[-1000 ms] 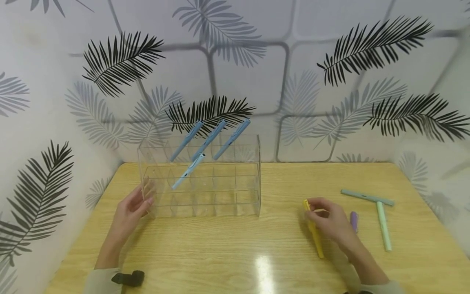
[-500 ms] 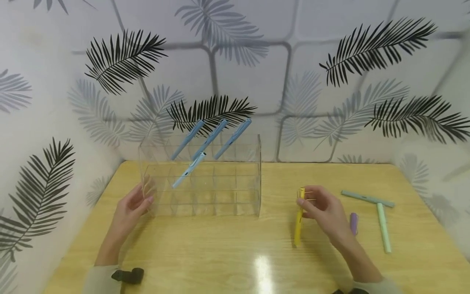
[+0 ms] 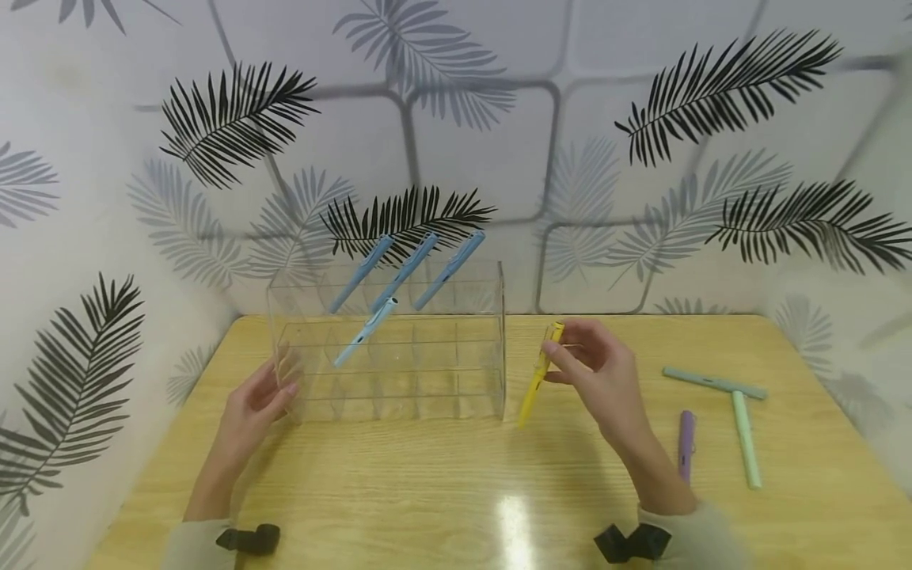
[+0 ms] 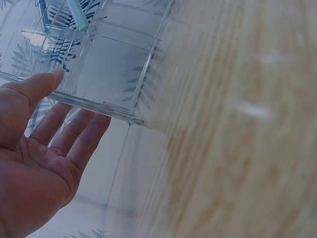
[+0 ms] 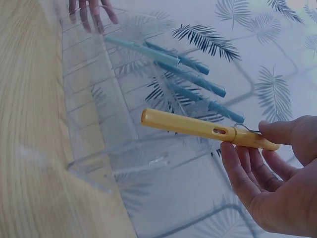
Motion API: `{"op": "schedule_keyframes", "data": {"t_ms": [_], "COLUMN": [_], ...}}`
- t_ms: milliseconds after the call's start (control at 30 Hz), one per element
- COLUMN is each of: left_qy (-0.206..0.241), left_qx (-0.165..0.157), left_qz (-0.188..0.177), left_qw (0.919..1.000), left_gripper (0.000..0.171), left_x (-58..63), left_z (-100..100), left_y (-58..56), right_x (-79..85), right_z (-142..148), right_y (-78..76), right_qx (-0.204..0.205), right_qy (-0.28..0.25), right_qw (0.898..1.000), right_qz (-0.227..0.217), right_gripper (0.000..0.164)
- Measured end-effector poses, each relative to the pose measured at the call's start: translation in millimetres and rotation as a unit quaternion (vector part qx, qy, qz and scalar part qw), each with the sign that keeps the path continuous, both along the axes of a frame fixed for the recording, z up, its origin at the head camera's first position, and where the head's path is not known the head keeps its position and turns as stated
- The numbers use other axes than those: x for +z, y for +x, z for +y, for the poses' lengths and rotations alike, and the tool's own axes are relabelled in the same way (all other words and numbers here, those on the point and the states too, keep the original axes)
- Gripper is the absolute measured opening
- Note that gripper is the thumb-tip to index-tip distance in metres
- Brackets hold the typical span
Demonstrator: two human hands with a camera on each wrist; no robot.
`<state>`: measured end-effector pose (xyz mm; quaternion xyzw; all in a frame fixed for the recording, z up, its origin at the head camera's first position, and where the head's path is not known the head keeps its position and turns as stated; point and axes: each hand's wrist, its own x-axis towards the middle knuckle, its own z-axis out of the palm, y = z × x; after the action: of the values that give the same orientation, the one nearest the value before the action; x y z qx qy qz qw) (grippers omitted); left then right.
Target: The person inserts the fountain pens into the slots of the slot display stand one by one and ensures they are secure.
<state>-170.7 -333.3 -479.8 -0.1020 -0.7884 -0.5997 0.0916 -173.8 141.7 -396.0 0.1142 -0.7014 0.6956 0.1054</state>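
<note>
A yellow pen (image 3: 539, 376) with a clip is pinched near its capped end between the thumb and fingers of my right hand (image 3: 606, 372). It slants down and left, its lower end just right of the clear acrylic pen organizer (image 3: 436, 384). My left hand (image 3: 249, 412) holds the organizer's left side; in the left wrist view its thumb (image 4: 42, 87) lies over the edge and its fingertips meet the outer wall. Three blue pens (image 3: 449, 269) lean in the organizer's back top row, and a light blue pen (image 3: 366, 332) leans in a lower tier.
At the right of the wooden table (image 3: 399, 491) lie a purple pen (image 3: 686, 445), a mint green pen (image 3: 746, 439) and a grey-green pen (image 3: 712, 382), the last two meeting end to side. A leaf-patterned wall covering (image 3: 484, 158) rises behind the table.
My right hand has lifted the yellow pen from the right part of the table and carried it left and away from me, towards the organizer. The left hand and organizer have stayed put.
</note>
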Motion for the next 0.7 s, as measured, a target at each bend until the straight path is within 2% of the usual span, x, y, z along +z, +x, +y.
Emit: {"op": "schedule_keyframes", "data": {"t_ms": [167,367,700], "left_qy": [-0.001,-0.007,-0.005], "left_qx": [-0.003,0.001,0.001], "left_qz": [0.007,0.016,0.004], "left_qw": [1.0,0.9999,1.0], "left_gripper": [0.057,0.057,0.057], "left_x": [0.3,2.3,2.4], "left_z": [0,1,2], "left_y": [0.3,1.1,2.4], "right_x": [9.6,18.1,27.6], "right_z": [-16,-34,-65], "right_y": [-4.4,-9.5,-19.5], "right_qx": [0.002,0.01,0.014], "right_qy": [-0.032,-0.056,-0.093], "right_qw": [0.999,0.998,0.995], "right_qz": [0.015,0.03,0.046], "right_gripper": [0.034,0.031,0.028]}}
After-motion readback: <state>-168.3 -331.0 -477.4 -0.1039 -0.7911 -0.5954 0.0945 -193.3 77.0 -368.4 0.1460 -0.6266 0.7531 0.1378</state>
